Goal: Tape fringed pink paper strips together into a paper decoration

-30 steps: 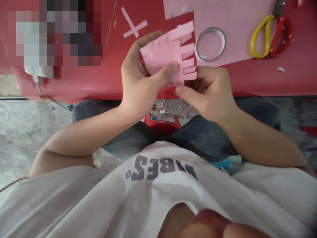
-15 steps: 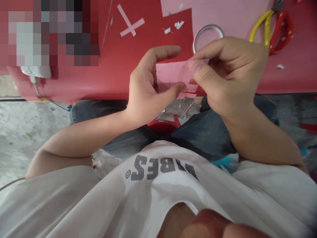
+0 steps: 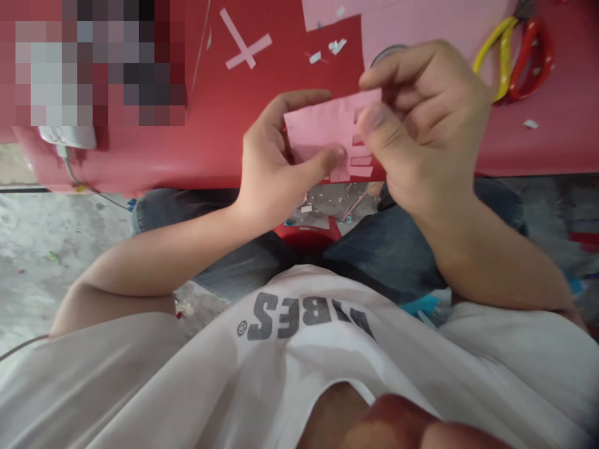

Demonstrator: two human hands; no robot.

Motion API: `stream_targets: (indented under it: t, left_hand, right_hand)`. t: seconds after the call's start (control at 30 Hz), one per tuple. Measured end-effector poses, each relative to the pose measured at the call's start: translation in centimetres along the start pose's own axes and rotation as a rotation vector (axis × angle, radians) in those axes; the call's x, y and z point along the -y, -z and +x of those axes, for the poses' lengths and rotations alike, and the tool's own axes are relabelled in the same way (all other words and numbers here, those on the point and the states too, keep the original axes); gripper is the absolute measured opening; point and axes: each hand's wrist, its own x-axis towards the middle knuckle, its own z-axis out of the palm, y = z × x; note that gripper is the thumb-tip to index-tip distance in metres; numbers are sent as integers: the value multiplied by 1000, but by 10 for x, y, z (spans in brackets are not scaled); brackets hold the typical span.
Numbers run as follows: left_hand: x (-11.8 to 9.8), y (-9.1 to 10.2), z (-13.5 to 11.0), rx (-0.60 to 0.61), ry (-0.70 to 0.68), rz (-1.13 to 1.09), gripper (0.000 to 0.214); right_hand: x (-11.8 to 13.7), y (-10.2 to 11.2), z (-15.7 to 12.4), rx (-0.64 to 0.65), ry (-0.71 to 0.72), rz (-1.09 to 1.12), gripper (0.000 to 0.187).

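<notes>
A small piece of pink paper [image 3: 316, 128] is held up just over the near edge of the red table. Its right side is cut into several narrow strips, like a fringe. My left hand [image 3: 276, 156] grips it from the left, thumb across the front and fingers behind. At the fringed side, my right hand [image 3: 421, 125] is curled round the upper right corner, its thumb over the strips and its index finger above the edge. The right fingertips behind the paper are partly hidden. Beyond my right hand, a roll of tape [image 3: 386, 53] shows only its upper rim.
On the red table [image 3: 224, 137] lie two crossed pink strips [image 3: 247, 52], white scraps [image 3: 337, 46], a large pink sheet [image 3: 435, 22] and scissors [image 3: 531, 62] with yellow and red handles. A white plug-like block [image 3: 70, 134] with a cable sits at left. Scraps litter the floor.
The paper has tilted, its right side rising and its fringe showing more. My left fingers have closed in behind it. My right hand has shifted up and left, covering more of the tape roll.
</notes>
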Motion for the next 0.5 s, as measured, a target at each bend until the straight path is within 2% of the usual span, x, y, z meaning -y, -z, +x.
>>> stream_targets:
  t: [0.13, 0.23, 0.37, 0.5]
  left_hand:
    - [9, 4, 8, -72, 28, -139, 32]
    - [13, 6, 11, -114, 35, -156, 30]
    - [17, 5, 12, -93, 89, -176, 30]
    - [16, 1, 8, -76, 142, -273, 27]
  right_hand:
    - [-5, 1, -3, -36, -111, 10, 18]
    - [-13, -3, -7, 20, -168, -49, 25]
    - [-22, -9, -11, 90, -102, -60, 27]
    - [-23, -11, -12, 71, -99, -172, 21]
